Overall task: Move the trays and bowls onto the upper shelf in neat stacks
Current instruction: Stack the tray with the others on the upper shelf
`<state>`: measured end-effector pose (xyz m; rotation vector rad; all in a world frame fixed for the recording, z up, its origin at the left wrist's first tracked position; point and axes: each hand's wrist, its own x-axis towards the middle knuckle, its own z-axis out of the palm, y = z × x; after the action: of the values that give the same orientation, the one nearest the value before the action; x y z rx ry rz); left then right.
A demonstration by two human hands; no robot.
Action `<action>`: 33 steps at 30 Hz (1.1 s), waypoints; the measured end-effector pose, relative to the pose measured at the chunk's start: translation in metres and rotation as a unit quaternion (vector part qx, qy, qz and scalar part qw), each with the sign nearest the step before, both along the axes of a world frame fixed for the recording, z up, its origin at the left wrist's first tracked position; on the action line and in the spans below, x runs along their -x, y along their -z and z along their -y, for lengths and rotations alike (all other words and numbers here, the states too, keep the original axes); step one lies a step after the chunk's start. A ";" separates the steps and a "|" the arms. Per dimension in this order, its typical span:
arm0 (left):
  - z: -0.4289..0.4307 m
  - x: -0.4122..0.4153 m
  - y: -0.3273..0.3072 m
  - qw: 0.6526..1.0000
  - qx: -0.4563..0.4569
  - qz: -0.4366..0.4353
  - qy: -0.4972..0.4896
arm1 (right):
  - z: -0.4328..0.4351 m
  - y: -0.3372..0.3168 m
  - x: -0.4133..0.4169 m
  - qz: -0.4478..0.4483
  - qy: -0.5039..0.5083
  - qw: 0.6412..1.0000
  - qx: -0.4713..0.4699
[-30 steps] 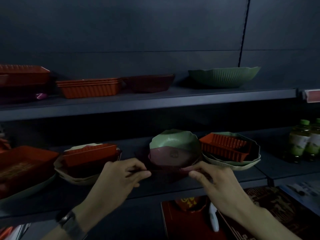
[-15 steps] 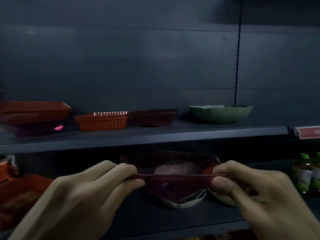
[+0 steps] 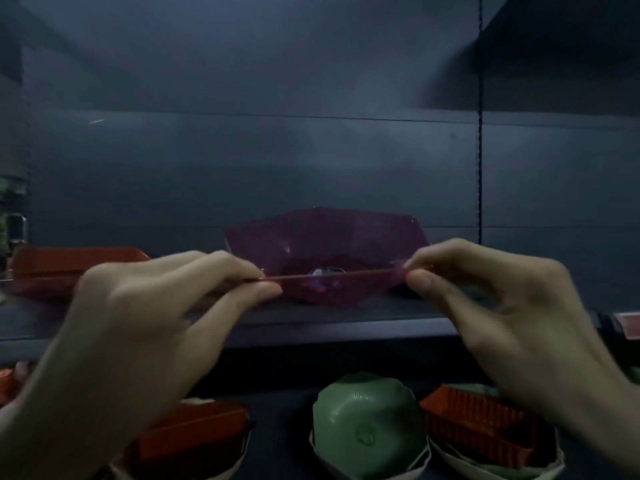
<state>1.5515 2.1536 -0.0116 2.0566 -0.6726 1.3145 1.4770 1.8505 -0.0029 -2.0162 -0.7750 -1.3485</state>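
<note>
Both left hand [image 3: 162, 306] and right hand [image 3: 491, 292] pinch a translucent purple faceted plastic bowl [image 3: 325, 237] at the dark upper shelf [image 3: 346, 329]; lowering it seems next.

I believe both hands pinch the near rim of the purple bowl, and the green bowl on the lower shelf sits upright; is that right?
Not quite: the head view shows the green bowl upside down, base up, on the lower shelf. The left hand and right hand do pinch the near rim of the purple bowl.
</note>
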 end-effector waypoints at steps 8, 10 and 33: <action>0.017 -0.044 -0.027 0.981 -0.092 0.168 -0.020 | -0.003 -0.020 -0.110 -0.030 -0.016 0.997 -0.071; 0.019 -0.073 -0.032 0.986 -0.086 0.138 -0.021 | -0.003 -0.021 -0.134 -0.043 -0.018 0.995 -0.087; 0.036 -0.160 -0.018 0.960 -0.209 -0.100 -0.160 | 0.012 0.009 -0.255 -0.177 0.080 0.981 0.006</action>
<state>1.7120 2.1180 0.0064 2.6930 -0.5794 1.1814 1.7321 1.8389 -0.0122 -2.2821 -0.4691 -1.0235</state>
